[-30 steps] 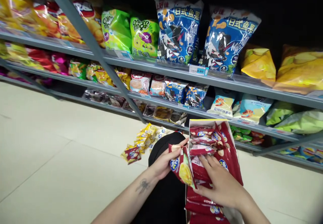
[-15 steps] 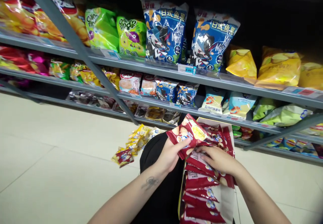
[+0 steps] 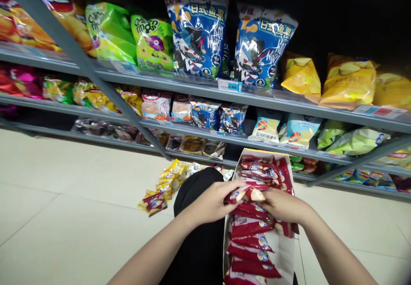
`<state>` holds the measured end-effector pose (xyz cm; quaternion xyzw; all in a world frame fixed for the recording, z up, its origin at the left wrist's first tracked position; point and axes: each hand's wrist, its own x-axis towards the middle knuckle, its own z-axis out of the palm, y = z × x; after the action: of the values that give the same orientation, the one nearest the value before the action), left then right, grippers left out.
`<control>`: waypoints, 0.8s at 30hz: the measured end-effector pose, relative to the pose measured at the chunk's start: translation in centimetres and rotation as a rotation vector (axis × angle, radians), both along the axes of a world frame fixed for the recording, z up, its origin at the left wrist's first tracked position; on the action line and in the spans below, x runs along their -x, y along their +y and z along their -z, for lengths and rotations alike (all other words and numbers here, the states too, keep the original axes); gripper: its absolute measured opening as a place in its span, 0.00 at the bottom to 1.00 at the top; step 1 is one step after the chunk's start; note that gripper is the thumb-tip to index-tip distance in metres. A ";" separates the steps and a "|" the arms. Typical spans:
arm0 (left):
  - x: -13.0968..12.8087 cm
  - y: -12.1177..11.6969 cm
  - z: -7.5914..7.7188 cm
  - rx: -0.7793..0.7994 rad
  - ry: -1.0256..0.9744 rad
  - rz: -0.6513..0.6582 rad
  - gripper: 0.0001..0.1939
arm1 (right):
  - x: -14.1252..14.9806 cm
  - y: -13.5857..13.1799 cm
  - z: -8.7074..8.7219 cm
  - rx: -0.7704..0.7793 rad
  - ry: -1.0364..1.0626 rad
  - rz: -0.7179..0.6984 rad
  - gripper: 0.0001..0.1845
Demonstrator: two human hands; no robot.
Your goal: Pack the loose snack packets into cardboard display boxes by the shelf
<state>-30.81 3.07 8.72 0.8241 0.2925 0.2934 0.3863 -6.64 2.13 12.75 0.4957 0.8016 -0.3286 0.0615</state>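
Note:
A long open carton rests on my lap, filled with several dark red snack packets. Both my hands grip one red packet over the carton's middle. My left hand pinches its left end, fingers closed. On the packet's right end my right hand is closed too, resting over the packets in the carton.
Grey shop shelves run across the view with blue, green and yellow snack bags. A slanted grey strut crosses the left. Yellow and red packets lie on the pale tiled floor by my black-clad knee.
My left hand lifted a red packet out of the carton, then brought it down flat. My right hand came up to grip its other end. The view shifted right.

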 end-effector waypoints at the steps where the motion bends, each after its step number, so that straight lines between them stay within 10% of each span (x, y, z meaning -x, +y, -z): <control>1: 0.2 0.2 0.0 -0.006 0.043 0.025 0.18 | -0.2 -0.2 -0.4 -0.012 -0.001 0.022 0.15; 10: -0.4 0.0 0.3 -0.212 0.305 -0.002 0.16 | -0.5 -0.9 0.4 -0.200 0.209 0.087 0.09; 24: -1.4 -0.5 -0.9 -0.610 0.586 0.103 0.16 | -0.9 -0.4 1.1 -0.333 0.084 0.084 0.28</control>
<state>-29.45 2.56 9.60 0.9627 0.2482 0.1001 0.0395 -5.78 1.74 11.67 0.5179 0.8254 -0.2141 -0.0686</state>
